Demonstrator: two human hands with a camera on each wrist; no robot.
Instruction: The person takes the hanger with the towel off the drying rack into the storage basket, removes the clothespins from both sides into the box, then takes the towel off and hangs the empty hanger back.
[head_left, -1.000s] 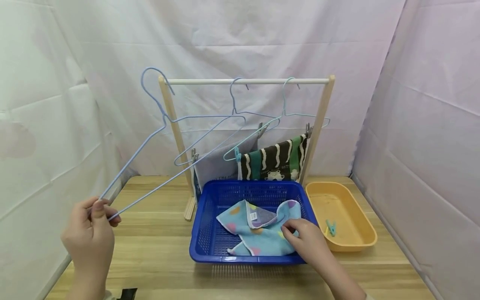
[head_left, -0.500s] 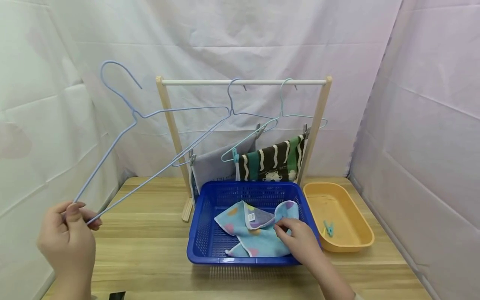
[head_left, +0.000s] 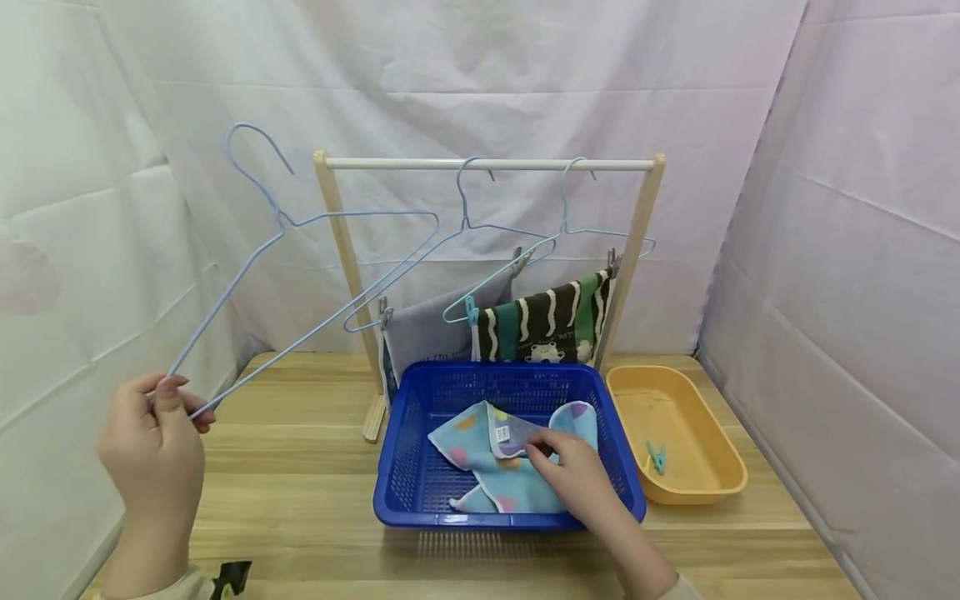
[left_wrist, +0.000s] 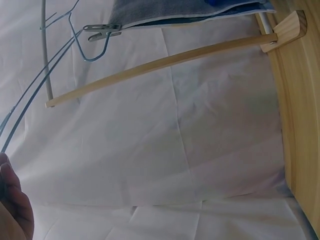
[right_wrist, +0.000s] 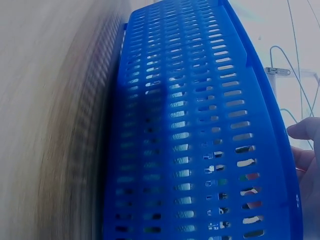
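Hanger (head_left: pixel 277 213), upper left, swung rightward, clamped in the left hand (head_left: pixel 153 450); the right hand (head_left: pixel 576 477) slid left over the cloth (head_left: pixel 506 482), lower centre. We couldn't tell whether it pinched anything; the cloth lay unhung in the basket (head_left: pixel 510 521).

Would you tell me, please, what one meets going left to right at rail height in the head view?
Held blue hanger's hook, left wooden post, hung blue hanger's hook, hung mint hanger's hook, right wooden post.

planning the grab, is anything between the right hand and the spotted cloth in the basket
Nothing visible: in the head view, the right hand is over the spotted cloth in the blue basket. Whether they touch, I can't tell.
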